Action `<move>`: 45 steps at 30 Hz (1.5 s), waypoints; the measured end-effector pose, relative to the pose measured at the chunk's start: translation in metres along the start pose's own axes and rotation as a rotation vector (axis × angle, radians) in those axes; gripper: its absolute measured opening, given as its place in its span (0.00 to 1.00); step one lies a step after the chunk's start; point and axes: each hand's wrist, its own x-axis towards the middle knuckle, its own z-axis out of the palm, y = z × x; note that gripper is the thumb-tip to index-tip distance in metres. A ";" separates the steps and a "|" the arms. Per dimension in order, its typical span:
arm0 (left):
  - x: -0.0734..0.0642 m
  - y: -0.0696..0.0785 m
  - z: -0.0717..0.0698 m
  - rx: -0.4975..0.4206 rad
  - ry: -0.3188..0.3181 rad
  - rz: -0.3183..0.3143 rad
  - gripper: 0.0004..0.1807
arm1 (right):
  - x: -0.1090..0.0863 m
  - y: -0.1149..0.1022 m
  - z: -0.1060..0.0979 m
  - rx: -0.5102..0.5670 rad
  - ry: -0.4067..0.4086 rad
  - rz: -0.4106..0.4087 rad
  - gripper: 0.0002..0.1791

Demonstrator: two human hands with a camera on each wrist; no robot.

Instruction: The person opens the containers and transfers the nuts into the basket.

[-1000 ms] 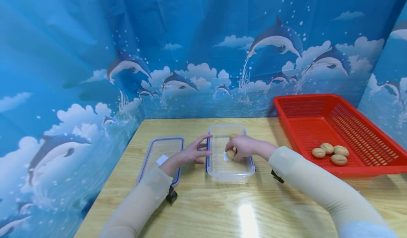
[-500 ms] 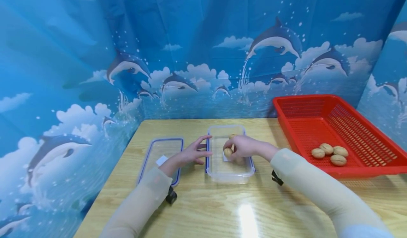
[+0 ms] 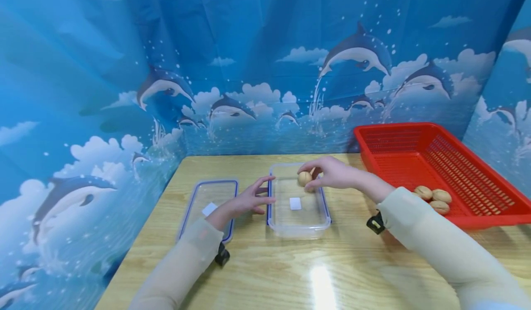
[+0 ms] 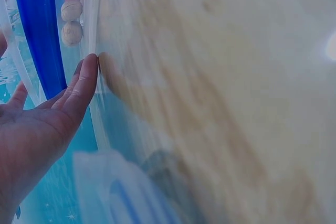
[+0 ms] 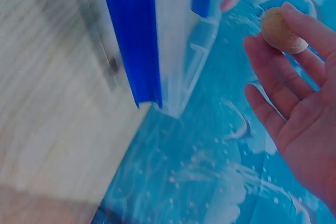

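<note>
My right hand [image 3: 332, 172] pinches a walnut [image 5: 277, 29] between thumb and fingertips, over the far right part of the clear plastic box [image 3: 299, 231]. In the right wrist view the blue side clip [image 5: 137, 40] of the box is left of that hand. My left hand [image 3: 249, 198] has its fingers spread, the tips at the box's left side. The left wrist view shows that hand [image 4: 50, 121] by a blue clip [image 4: 42, 35], with two walnuts [image 4: 72, 33] beyond; where they lie I cannot tell. A white label [image 3: 295, 203] shows on the box floor.
A clear lid [image 3: 199, 195] with a blue seal lies left of the box, partly behind the left forearm. At the right stands a red basket [image 3: 398, 162] with several walnuts [image 3: 440, 195], some partly behind the right sleeve. A dolphin-print cloth [image 3: 249, 70] hangs behind the table.
The right hand has moved from low over the white label toward the box's far right, carrying the walnut, which uncovers the label. The left hand has hardly moved.
</note>
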 end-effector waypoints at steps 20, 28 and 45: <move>-0.001 -0.001 0.000 -0.020 -0.011 0.010 0.38 | -0.087 0.018 -0.061 -0.075 0.297 0.244 0.27; -0.002 0.000 0.001 -0.003 0.008 -0.007 0.38 | -0.119 0.026 -0.076 -0.146 0.347 0.297 0.28; 0.000 0.000 -0.001 -0.008 0.006 -0.012 0.38 | -0.192 0.101 -0.088 -0.212 0.367 0.483 0.30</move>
